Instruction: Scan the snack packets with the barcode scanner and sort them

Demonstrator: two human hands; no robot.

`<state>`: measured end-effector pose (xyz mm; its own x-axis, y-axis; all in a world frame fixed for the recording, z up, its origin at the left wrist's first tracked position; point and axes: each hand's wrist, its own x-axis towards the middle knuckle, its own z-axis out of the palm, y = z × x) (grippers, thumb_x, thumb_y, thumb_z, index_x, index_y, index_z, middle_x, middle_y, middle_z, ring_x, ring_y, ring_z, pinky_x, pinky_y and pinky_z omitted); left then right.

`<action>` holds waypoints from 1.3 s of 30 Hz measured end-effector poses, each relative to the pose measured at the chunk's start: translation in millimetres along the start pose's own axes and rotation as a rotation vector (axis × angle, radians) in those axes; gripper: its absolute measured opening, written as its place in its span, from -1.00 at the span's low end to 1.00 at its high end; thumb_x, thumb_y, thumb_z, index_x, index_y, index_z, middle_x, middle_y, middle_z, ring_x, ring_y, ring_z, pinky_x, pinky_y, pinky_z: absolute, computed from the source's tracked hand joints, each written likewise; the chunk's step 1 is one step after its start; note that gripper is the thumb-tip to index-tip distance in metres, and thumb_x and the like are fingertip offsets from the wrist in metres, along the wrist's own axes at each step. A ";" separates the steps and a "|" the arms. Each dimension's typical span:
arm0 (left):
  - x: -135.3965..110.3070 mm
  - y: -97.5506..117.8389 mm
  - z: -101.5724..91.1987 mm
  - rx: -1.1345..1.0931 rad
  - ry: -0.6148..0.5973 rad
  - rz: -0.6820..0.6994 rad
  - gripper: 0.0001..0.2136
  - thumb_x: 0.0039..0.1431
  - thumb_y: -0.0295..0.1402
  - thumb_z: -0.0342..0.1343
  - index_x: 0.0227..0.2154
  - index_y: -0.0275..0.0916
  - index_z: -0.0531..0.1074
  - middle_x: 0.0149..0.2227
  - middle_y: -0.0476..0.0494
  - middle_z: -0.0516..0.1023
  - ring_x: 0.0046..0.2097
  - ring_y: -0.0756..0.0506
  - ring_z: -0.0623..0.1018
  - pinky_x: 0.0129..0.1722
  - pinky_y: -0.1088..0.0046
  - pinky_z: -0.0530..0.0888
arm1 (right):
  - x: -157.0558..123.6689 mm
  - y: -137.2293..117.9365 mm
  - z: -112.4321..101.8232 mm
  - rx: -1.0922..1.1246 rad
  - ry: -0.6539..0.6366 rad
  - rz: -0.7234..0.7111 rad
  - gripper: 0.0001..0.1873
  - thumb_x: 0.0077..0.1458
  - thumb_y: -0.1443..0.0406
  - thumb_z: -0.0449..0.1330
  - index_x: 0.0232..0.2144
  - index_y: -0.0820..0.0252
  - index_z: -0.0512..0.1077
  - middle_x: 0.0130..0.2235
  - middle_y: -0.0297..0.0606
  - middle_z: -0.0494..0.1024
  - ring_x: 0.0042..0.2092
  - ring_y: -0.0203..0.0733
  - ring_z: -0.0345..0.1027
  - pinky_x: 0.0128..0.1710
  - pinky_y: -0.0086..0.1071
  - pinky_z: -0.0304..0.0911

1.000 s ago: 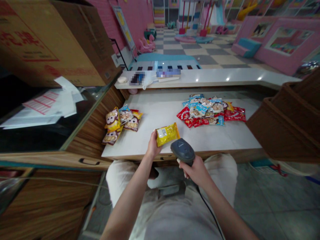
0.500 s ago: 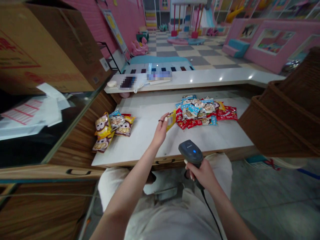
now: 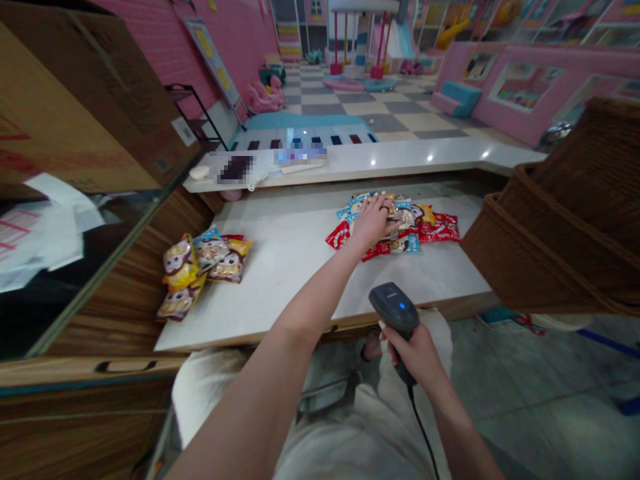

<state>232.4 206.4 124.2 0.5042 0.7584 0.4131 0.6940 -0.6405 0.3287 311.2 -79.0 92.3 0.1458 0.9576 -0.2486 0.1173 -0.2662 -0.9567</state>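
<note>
My left hand (image 3: 371, 221) reaches over a pile of small snack packets (image 3: 405, 244), red, blue and yellow. Its fingers are apart and lie on the top packets, covering part of the pile. In my right hand (image 3: 416, 353) is a dark barcode scanner (image 3: 395, 307), gripped by its handle, with a blue light lit on top and a cable hanging below. The scanner is in front of the counter's near edge. A smaller group of packets (image 3: 227, 261), mostly yellow and brown, lies at the left end of the white counter (image 3: 285, 267).
A large cardboard box (image 3: 100, 100) and loose papers (image 3: 55, 227) stand on the left-hand surface. A brown woven basket (image 3: 545, 247) juts in at the right. Along the back runs a raised white ledge (image 3: 400, 157) bearing blurred-out items and a white cable.
My left hand has moved forward and right onto the pile; the yellow packet it held is no longer seen in it. The scanner stays in my right hand. The view has shifted slightly.
</note>
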 end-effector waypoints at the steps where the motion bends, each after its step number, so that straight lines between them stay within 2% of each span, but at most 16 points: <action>1: -3.2 -0.5 -3.3 -0.007 0.030 0.010 -0.35 0.42 -0.13 0.19 0.44 -0.33 0.26 0.53 -0.52 0.17 0.56 -0.36 0.17 0.55 -0.11 0.04 | 0.0 -0.2 0.1 0.001 -0.004 -0.001 -0.62 -0.04 -0.01 0.35 -0.60 0.15 0.49 -0.76 -0.34 0.39 -0.72 -0.26 0.24 -0.66 -0.42 0.17; 3: -16.5 -2.3 -14.1 -0.049 0.111 0.040 -0.36 0.45 -0.12 0.14 0.46 -0.28 0.23 0.54 -0.47 0.17 0.57 -0.33 0.17 0.55 -0.10 0.05 | 0.2 -0.3 1.8 0.006 -0.026 -0.002 -0.62 -0.04 -0.01 0.35 -0.59 0.15 0.48 -0.76 -0.35 0.39 -0.73 -0.27 0.23 -0.66 -0.42 0.16; 5: -41.1 -6.3 -27.4 -0.101 0.182 0.064 -0.41 0.49 -0.13 0.08 0.46 -0.24 0.23 0.53 -0.42 0.21 0.56 -0.30 0.20 0.54 -0.09 0.07 | 0.2 0.7 5.7 0.003 -0.057 -0.004 -0.62 -0.04 -0.01 0.36 -0.59 0.15 0.49 -0.76 -0.35 0.39 -0.73 -0.27 0.23 -0.67 -0.42 0.17; 9: -124.0 -27.1 -50.3 -0.149 0.273 0.007 -0.46 0.51 -0.15 0.04 0.44 -0.19 0.24 0.49 -0.42 0.28 0.52 -0.26 0.27 0.53 -0.05 0.14 | -1.7 6.5 20.0 -0.018 -0.097 -0.016 -0.62 -0.03 -0.01 0.37 -0.57 0.16 0.50 -0.75 -0.35 0.40 -0.73 -0.25 0.25 -0.67 -0.41 0.20; 12: -201.1 -56.5 -64.6 -0.131 0.351 -0.134 -0.45 0.47 -0.19 0.10 0.42 -0.21 0.26 0.47 -0.44 0.32 0.52 -0.28 0.29 0.52 -0.06 0.16 | -5.2 11.7 34.0 -0.023 -0.130 -0.048 -0.62 0.03 0.00 0.36 -0.57 0.15 0.49 -0.75 -0.36 0.40 -0.73 -0.24 0.26 -0.67 -0.41 0.20; 15: -270.3 -93.5 -86.4 -0.050 0.457 -0.375 -0.43 0.39 -0.28 0.16 0.41 -0.22 0.27 0.48 -0.44 0.28 0.52 -0.31 0.27 0.51 -0.05 0.20 | -8.2 14.3 46.7 -0.047 -0.190 -0.068 -0.61 0.07 0.01 0.36 -0.57 0.14 0.49 -0.75 -0.37 0.40 -0.73 -0.25 0.26 -0.65 -0.41 0.23; 17: -304.6 -118.9 -107.8 0.037 0.536 -0.528 -0.38 0.34 -0.33 0.19 0.43 -0.24 0.25 0.49 -0.45 0.26 0.54 -0.32 0.22 0.53 -0.03 0.18 | -9.1 14.0 52.8 -0.063 -0.227 -0.065 -0.62 0.06 0.01 0.36 -0.57 0.14 0.49 -0.75 -0.37 0.40 -0.73 -0.24 0.27 -0.64 -0.41 0.24; 19: -327.7 -143.1 -132.5 0.136 0.581 -0.657 -0.28 0.26 -0.37 0.25 0.45 -0.30 0.21 0.51 -0.51 0.20 0.57 -0.35 0.16 0.54 -0.03 0.13 | -9.3 12.9 56.8 -0.070 -0.264 -0.060 -0.62 0.06 0.00 0.37 -0.55 0.14 0.50 -0.75 -0.36 0.41 -0.72 -0.23 0.29 -0.64 -0.40 0.24; 22: -343.9 -175.6 -166.0 0.240 0.574 -0.775 -0.14 0.17 -0.37 0.34 0.48 -0.41 0.12 0.55 -0.61 0.05 0.59 -0.45 0.03 0.54 -0.12 0.05 | -9.2 11.9 60.5 -0.079 -0.280 -0.072 -0.60 0.08 -0.02 0.37 -0.55 0.14 0.50 -0.74 -0.35 0.42 -0.72 -0.22 0.30 -0.64 -0.40 0.24; 24: -347.0 -193.7 -180.4 0.241 0.526 -0.803 -0.06 0.10 -0.36 0.39 0.49 -0.43 0.09 0.57 -0.64 -0.02 0.60 -0.49 -0.02 0.54 -0.16 0.04 | -9.2 12.0 62.4 -0.094 -0.285 -0.081 -0.60 0.10 -0.02 0.37 -0.55 0.14 0.50 -0.74 -0.34 0.43 -0.71 -0.21 0.32 -0.63 -0.39 0.26; 26: -347.7 -207.6 -187.3 0.193 0.465 -0.827 -0.02 0.05 -0.35 0.43 0.49 -0.42 0.10 0.57 -0.63 0.00 0.60 -0.49 0.00 0.54 -0.14 0.06 | -9.7 12.2 64.6 -0.112 -0.306 -0.081 -0.60 0.10 -0.02 0.37 -0.54 0.14 0.51 -0.74 -0.33 0.44 -0.70 -0.20 0.33 -0.62 -0.39 0.27; 29: -349.5 -218.4 -189.2 0.110 0.397 -0.871 -0.10 0.09 -0.40 0.36 0.48 -0.45 0.13 0.54 -0.64 0.08 0.58 -0.44 0.10 0.54 -0.04 0.12 | -12.3 10.6 68.3 -0.122 -0.294 -0.089 -0.59 0.10 -0.03 0.37 -0.55 0.14 0.50 -0.74 -0.34 0.43 -0.71 -0.20 0.32 -0.63 -0.39 0.27; 31: -352.3 -218.1 -189.9 0.084 0.398 -0.874 -0.18 0.15 -0.44 0.26 0.47 -0.46 0.17 0.53 -0.60 0.13 0.57 -0.40 0.15 0.54 0.02 0.13 | -14.6 8.3 70.2 -0.123 -0.270 -0.096 -0.59 0.09 -0.03 0.36 -0.55 0.13 0.49 -0.74 -0.34 0.42 -0.71 -0.21 0.31 -0.63 -0.40 0.25; 34: -356.0 -206.6 -192.8 0.044 0.480 -0.833 -0.30 0.25 -0.40 0.16 0.45 -0.38 0.24 0.51 -0.48 0.24 0.53 -0.36 0.25 0.53 0.05 0.18 | -16.7 5.3 71.3 -0.131 -0.261 -0.094 -0.59 0.08 -0.03 0.36 -0.56 0.13 0.49 -0.74 -0.34 0.42 -0.71 -0.21 0.31 -0.64 -0.40 0.25; 37: -353.7 -183.5 -191.5 -0.075 0.633 -0.783 -0.37 0.35 -0.24 0.14 0.44 -0.25 0.28 0.43 -0.39 0.40 0.46 -0.34 0.38 0.48 0.04 0.27 | -17.1 4.3 71.1 -0.125 -0.269 -0.100 -0.60 0.10 -0.02 0.36 -0.55 0.14 0.50 -0.74 -0.34 0.43 -0.70 -0.21 0.32 -0.63 -0.41 0.26; 39: -347.1 -162.9 -182.5 -0.250 0.754 -0.749 -0.36 0.38 -0.11 0.15 0.44 -0.21 0.28 0.39 -0.36 0.46 0.43 -0.32 0.42 0.46 0.08 0.31 | -17.1 4.6 71.0 -0.110 -0.262 -0.107 -0.61 0.12 0.00 0.36 -0.54 0.14 0.50 -0.73 -0.34 0.44 -0.70 -0.22 0.33 -0.62 -0.41 0.26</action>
<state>-149.5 25.4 82.2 -0.5069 0.7514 0.4223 0.5265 -0.1181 0.8420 239.5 -88.7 81.4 -0.1302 0.9728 -0.1916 0.2256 -0.1591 -0.9611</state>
